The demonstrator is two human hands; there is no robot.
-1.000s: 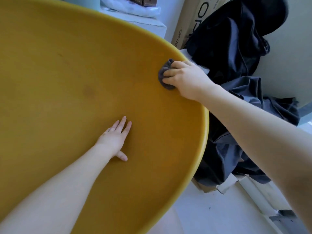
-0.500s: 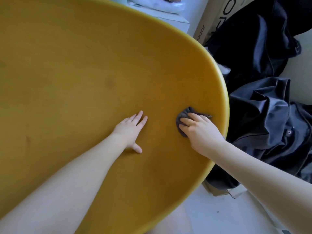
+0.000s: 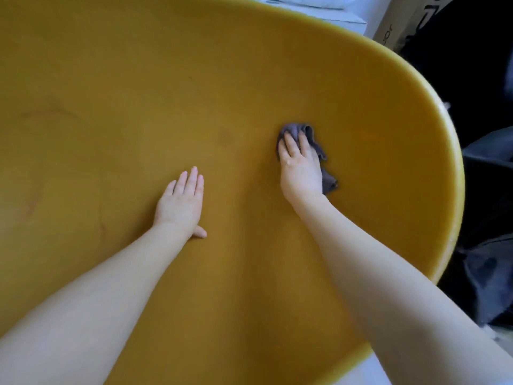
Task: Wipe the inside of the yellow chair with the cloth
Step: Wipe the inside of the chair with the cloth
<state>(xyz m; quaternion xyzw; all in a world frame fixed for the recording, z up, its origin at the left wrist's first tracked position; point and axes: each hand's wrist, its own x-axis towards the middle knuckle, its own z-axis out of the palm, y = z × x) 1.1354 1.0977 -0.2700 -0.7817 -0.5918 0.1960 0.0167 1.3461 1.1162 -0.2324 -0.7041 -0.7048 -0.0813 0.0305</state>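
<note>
The yellow chair (image 3: 111, 93) is a wide, curved shell that fills most of the head view; its rim curves down the right side. My right hand (image 3: 300, 165) presses a small crumpled grey cloth (image 3: 319, 147) flat against the inner surface, right of centre and well inside the rim. The cloth sticks out above my fingertips and to the right of my palm. My left hand (image 3: 181, 202) lies flat on the shell to the left, fingers together, holding nothing.
Dark fabric (image 3: 485, 218) is heaped just beyond the chair's right rim. A cardboard box (image 3: 399, 26) and a white surface with white items (image 3: 319, 6) sit past the far rim. Pale floor (image 3: 361, 373) shows below the shell's lower right edge.
My right hand has slid the cloth from the far right rim down and inward across the shell. My left hand has stayed planted on the shell; the camera has shifted.
</note>
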